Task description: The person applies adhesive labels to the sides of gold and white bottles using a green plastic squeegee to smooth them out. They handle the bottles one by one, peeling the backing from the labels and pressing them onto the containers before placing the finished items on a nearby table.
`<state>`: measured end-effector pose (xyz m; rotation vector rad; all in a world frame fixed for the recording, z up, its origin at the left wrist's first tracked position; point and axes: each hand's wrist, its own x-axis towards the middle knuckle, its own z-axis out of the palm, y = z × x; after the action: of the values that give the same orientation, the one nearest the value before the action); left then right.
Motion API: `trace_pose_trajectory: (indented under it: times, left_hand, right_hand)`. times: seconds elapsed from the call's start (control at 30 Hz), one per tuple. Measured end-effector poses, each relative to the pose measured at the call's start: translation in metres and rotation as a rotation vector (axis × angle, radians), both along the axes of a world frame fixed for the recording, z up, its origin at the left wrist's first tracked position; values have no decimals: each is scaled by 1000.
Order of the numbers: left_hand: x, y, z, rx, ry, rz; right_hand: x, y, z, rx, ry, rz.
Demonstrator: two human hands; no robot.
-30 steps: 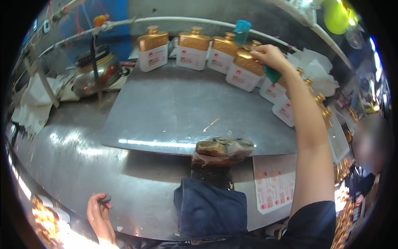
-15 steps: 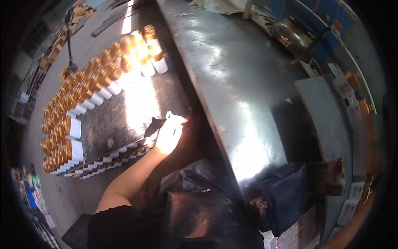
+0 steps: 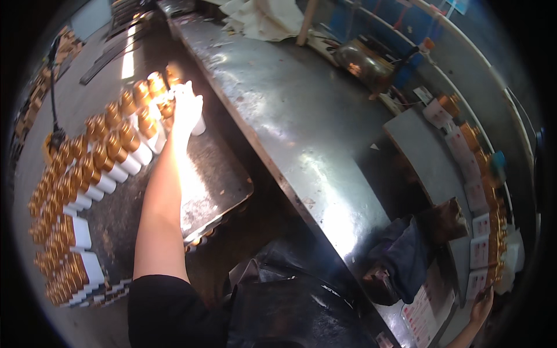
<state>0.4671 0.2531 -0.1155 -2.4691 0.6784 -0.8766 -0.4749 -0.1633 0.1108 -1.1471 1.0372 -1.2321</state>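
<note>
My left arm stretches over the black-topped cart (image 3: 223,174) on the left. In strong glare, my left hand (image 3: 187,110) is closed about the gold top of a white bottle (image 3: 199,126) at the far right end of the rows; its fingers are partly washed out. Many similar gold-topped white bottles (image 3: 119,148) line the cart's far and left sides. At the lower right rim, my right hand (image 3: 481,305) is beside the nearest of several white bottles with red markings (image 3: 477,281). Its fingers are small and partly hidden.
A grey metal bench (image 3: 272,116) runs diagonally through the middle. A dark cloth (image 3: 400,261) and a printed sheet (image 3: 426,313) lie near its close end. Pale cloth (image 3: 258,20) and a glassy rounded object (image 3: 362,61) are at the back. Pipes run along the right wall.
My left hand has moved from the cart's near edge up to the far bottles. My view has turned rightward, and my right hand now shows at the lower right.
</note>
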Motion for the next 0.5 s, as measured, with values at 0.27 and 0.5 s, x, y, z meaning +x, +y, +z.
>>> trace_pose_trajectory:
  times: [0.27, 0.5]
  left_hand:
    - [28, -15, 38, -331, 461, 76]
    - [-49, -41, 81, -865, 592, -569]
  right_hand:
    - [-53, 133, -51, -60, -73, -96]
    - [40, 141, -85, -59, -331, 24]
